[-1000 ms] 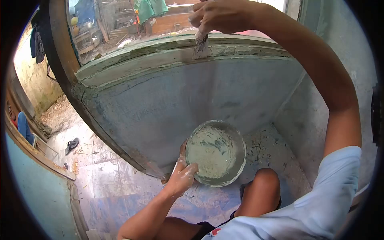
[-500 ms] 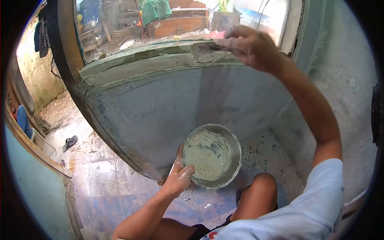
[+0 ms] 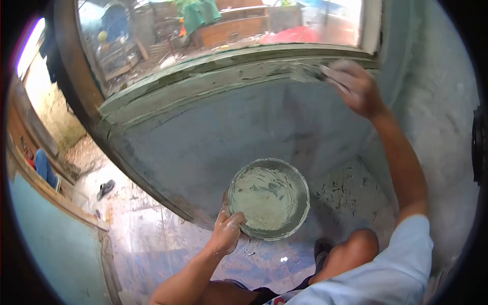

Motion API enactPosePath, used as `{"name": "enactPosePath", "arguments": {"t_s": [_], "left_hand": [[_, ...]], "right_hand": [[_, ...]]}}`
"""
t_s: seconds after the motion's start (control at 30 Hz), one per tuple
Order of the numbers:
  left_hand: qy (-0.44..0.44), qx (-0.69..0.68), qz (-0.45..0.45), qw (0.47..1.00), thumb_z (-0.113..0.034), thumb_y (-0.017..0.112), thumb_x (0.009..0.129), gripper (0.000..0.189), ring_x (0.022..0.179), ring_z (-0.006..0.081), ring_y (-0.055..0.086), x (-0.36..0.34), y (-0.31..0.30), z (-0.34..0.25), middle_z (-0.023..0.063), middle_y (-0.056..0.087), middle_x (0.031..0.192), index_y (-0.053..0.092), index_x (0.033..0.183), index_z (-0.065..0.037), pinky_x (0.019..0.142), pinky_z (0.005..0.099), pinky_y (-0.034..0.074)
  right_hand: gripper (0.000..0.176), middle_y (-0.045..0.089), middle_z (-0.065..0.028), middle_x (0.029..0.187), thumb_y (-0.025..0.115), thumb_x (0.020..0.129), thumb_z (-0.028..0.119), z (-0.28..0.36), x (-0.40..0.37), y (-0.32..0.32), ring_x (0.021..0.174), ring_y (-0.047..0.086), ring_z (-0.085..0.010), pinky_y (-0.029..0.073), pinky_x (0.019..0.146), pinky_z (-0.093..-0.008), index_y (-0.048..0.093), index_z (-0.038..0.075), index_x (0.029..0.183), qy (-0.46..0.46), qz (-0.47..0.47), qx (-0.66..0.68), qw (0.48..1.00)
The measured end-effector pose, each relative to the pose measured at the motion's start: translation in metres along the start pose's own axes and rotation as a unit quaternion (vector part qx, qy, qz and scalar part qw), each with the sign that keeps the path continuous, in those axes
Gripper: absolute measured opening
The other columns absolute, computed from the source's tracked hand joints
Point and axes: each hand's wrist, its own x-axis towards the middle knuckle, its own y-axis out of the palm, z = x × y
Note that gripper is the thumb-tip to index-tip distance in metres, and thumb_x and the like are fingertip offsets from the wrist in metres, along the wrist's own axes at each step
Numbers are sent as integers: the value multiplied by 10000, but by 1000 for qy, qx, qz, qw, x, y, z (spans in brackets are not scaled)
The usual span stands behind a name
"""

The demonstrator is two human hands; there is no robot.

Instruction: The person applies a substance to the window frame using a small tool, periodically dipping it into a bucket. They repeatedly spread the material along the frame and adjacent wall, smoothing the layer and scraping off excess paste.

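My left hand (image 3: 227, 231) grips the left rim of a round metal bowl (image 3: 304, 206), thumb over the edge. Pale green-grey putty (image 3: 262, 201), streaked and smeared, covers the bowl's bottom. My right hand (image 3: 358, 89) is closed around the handle of a putty knife (image 3: 324, 74). Its blade, blurred and coated with putty, lies against the ledge (image 3: 218, 81) under the window. Rough putty covers that ledge in long bands.
Below the ledge stands a grey-blue wall (image 3: 203, 137), with a side wall (image 3: 432, 122) close on my right. A window pane (image 3: 152, 30) is above. Dark wooden post (image 3: 84, 66) and doorway are left. A sandal (image 3: 105, 189) and a person's blue-clad leg (image 3: 44, 165) are beyond.
My right hand has moved right and down from the window's bottom edge to the ledge face, and the putty knife now shows. The bowl stays in my left hand, nearly unmoved. The view has shifted slightly.
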Motion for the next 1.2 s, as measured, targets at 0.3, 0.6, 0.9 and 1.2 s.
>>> {"name": "enactPosePath", "arguments": {"t_s": [0.3, 0.6, 0.9, 1.2], "left_hand": [[-3, 175, -91, 980, 11, 471, 932, 896, 1264, 255, 543, 24, -6, 40, 166, 480, 1491, 30, 1687, -185, 948, 351, 556], [32, 329, -104, 938, 78, 462, 947, 787, 1370, 232, 425, 14, -1, 57, 155, 437, 1537, 160, 1658, -68, 1142, 334, 349], [111, 472, -14, 875, 41, 486, 848, 861, 1521, 386, 299, 71, 60, 76, 244, 285, 1658, 167, 1646, -8, 1258, 444, 197], [63, 415, -124, 899, 52, 471, 937, 690, 1259, 220, 551, 66, 2, 103, 132, 553, 1421, 283, 1593, -48, 1061, 350, 481]], "right_hand": [[216, 742, -187, 989, 688, 909, 130, 138, -132, 38, 888, 709, -391, 566, 809, -467, 735, 19, 1087, 237, 360, 336, 838], [184, 703, -273, 960, 669, 831, 82, 163, -188, 121, 942, 685, -477, 564, 795, -536, 708, -16, 982, 235, 491, 403, 736], [192, 688, -309, 987, 692, 773, 68, 155, -220, 133, 955, 676, -474, 555, 786, -518, 691, -52, 923, 316, 431, 482, 695], [186, 711, -202, 797, 647, 856, 168, 121, -191, 125, 756, 717, -408, 568, 732, -526, 742, 48, 962, 203, 441, 475, 734]]}}
